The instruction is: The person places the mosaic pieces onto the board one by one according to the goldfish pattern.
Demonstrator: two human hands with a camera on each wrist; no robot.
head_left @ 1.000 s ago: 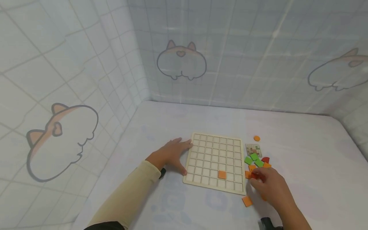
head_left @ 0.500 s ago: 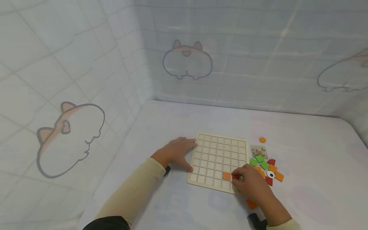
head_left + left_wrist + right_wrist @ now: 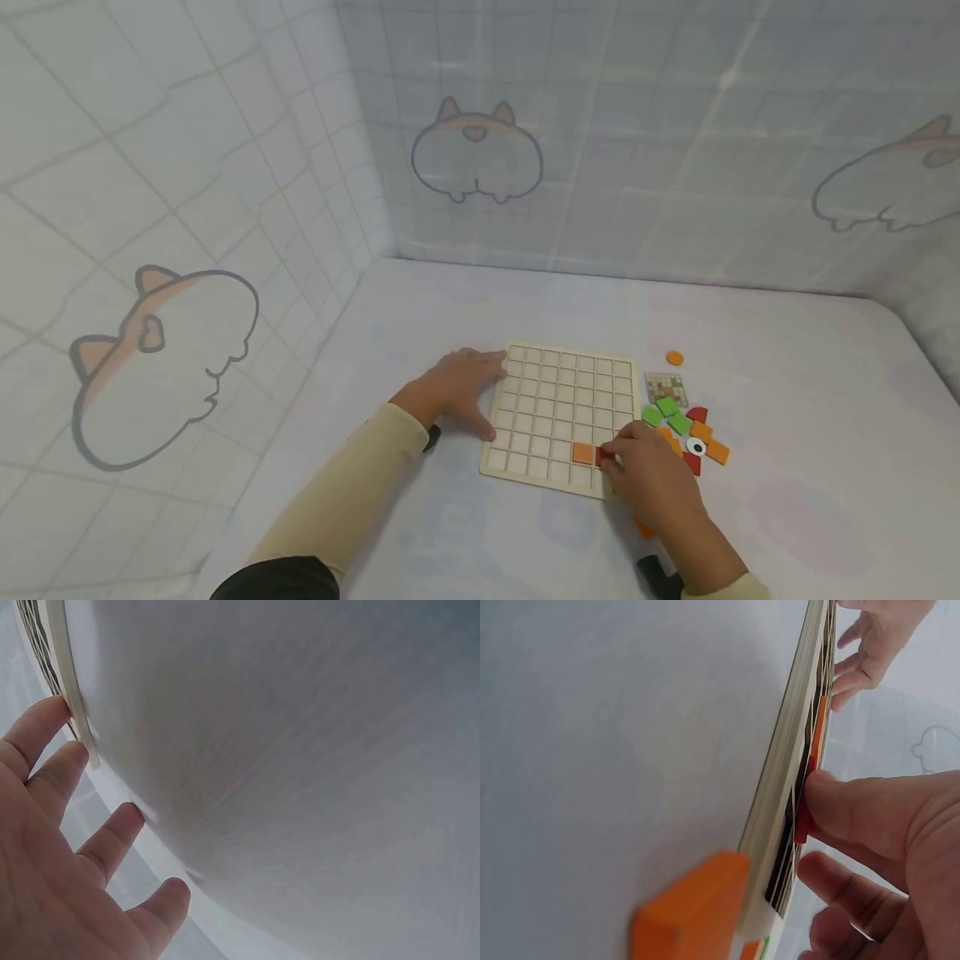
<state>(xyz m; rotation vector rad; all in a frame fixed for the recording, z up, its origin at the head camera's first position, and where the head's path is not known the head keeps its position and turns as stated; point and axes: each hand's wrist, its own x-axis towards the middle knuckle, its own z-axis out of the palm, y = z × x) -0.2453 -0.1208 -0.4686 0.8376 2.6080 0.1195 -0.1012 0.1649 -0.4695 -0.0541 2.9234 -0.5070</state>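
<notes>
A pale wooden grid board [image 3: 551,400] lies on the table, with one orange square tile [image 3: 582,452] in a cell near its front. Beside that tile, my right hand [image 3: 654,471] holds a red tile [image 3: 602,457] at a cell of the board. In the right wrist view the thumb lies on the red tile [image 3: 804,814], and the other fingertips are partly hidden behind it. My left hand [image 3: 453,392] rests at the board's left edge with fingers spread. The left wrist view shows two of its fingertips touching the board's rim [image 3: 73,690].
Right of the board lie green tiles [image 3: 667,407], orange tiles [image 3: 717,452], red pieces [image 3: 697,414] and a white eye piece [image 3: 696,447]. A small pattern card [image 3: 666,388] and an orange disc [image 3: 675,357] lie behind them. Another orange tile [image 3: 690,907] sits by the board's front right corner.
My right hand has moved left from the loose pieces onto the board, carrying the red tile to the cell beside the orange square. The left hand stays at the board's edge.
</notes>
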